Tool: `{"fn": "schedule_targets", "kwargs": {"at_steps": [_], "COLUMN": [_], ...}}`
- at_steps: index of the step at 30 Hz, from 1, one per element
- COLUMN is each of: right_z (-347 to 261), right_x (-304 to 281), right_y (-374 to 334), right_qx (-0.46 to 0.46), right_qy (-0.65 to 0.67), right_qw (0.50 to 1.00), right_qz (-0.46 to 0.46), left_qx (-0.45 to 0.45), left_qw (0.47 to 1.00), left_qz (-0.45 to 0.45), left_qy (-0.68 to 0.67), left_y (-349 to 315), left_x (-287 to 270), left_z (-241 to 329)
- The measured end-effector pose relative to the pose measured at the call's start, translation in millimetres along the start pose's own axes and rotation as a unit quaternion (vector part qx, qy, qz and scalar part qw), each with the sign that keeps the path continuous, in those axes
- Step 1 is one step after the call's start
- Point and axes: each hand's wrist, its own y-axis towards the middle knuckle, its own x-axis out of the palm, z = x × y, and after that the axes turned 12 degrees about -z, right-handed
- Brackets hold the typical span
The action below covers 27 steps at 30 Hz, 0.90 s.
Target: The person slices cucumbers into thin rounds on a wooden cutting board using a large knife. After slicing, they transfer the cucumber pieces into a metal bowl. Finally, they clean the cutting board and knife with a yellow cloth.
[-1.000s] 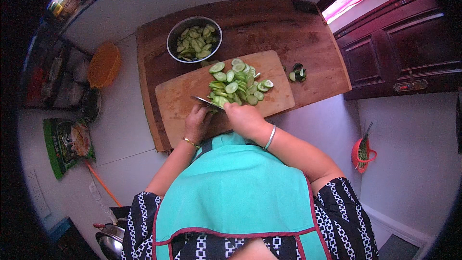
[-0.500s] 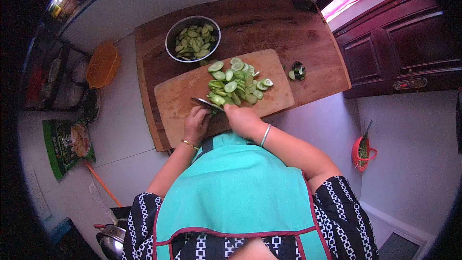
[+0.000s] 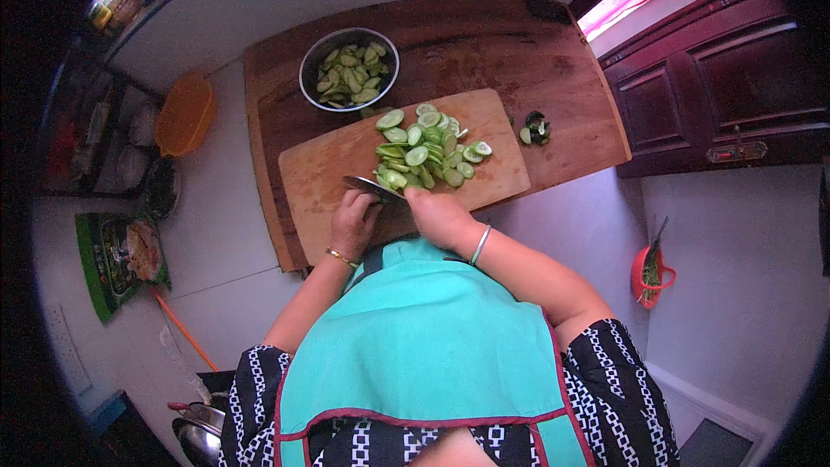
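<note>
My right hand (image 3: 439,218) is wrapped round the handle of a kitchen knife, whose dark blade (image 3: 370,186) points left across the near part of a wooden cutting board (image 3: 313,171). Beside the blade, the curled fingers of my left hand (image 3: 353,223) press on a green cucumber piece (image 3: 377,200), mostly hidden by fingers and knife. Just beyond the blade lies a loose heap of cucumber slices (image 3: 417,156), pale inside with green rims. A metal bowl (image 3: 306,86) behind the board's left half holds many more slices.
The board rests on a brown wooden table (image 3: 467,43). Dark green cucumber ends (image 3: 536,128) lie right of the board. An orange basket (image 3: 186,114) hangs at left, above a green bag (image 3: 121,264). A red basket (image 3: 650,277) hangs at right, below a dark wooden door (image 3: 718,78).
The whole view has shifted very slightly. Both hands, the knife and the cucumber slices keep almost the same places on the board.
</note>
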Motion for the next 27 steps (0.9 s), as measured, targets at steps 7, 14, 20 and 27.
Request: {"fn": "schedule_targets", "kwargs": {"at_steps": [7, 14, 20, 27], "right_z": [-16, -14, 1, 31], "right_x": [-26, -20, 1, -17], "right_y": [-10, -5, 7, 6], "right_qx": [-0.01, -0.007, 0.025, 0.043], "right_qy": [-0.001, -0.011, 0.06, 0.141], "right_qw": [1.0, 1.0, 0.998, 0.986], "right_qz": [0.006, -0.012, -0.013, 0.072], "left_qx": [-0.017, -0.017, -0.001, -0.018], "left_qw": [1.0, 0.999, 0.999, 0.999], "left_qz": [-0.008, -0.042, -0.026, -0.044], "left_qy": [-0.005, -0.01, 0.023, 0.008], "left_y": [-2, -4, 3, 11], "left_x": [-1, 0, -9, -12], "left_z": [0, -8, -1, 0]}}
